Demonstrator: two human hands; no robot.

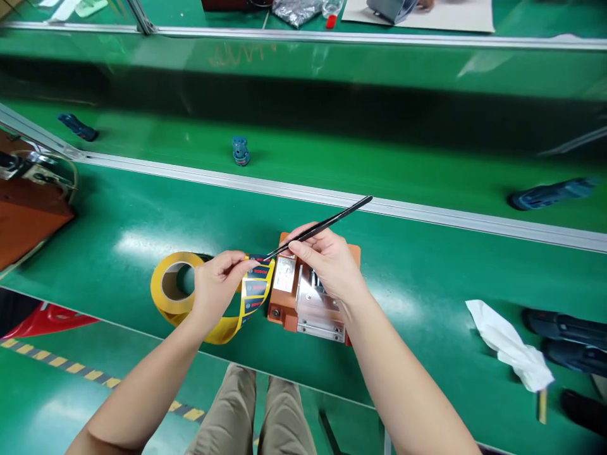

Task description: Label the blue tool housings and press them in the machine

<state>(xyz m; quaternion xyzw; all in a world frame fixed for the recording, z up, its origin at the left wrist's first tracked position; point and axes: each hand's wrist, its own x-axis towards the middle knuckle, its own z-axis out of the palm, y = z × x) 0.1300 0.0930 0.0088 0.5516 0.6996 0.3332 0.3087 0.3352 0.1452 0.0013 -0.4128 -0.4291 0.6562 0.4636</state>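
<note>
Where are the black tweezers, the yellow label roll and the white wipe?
Black tweezers (328,223): head view, on the shaft beyond the fingers.
Yellow label roll (157,284): head view, on the ring's left side.
White wipe (509,346): head view, on its middle.

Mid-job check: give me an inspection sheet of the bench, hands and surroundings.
Surface: green bench, with glare in places.
Job's things: label roll on its side, label strip drawn off it; tweezers; orange fixture beside the strip.
Clutter: crumpled white cloth and dark tools at right.
Hands: left hand pinches the strip; right hand holds the tweezers, tips at the strip, contact unclear.
Cables: thin tube or cable by the machine at left.
Surroundings: three blue tools beyond the metal rail.
</note>
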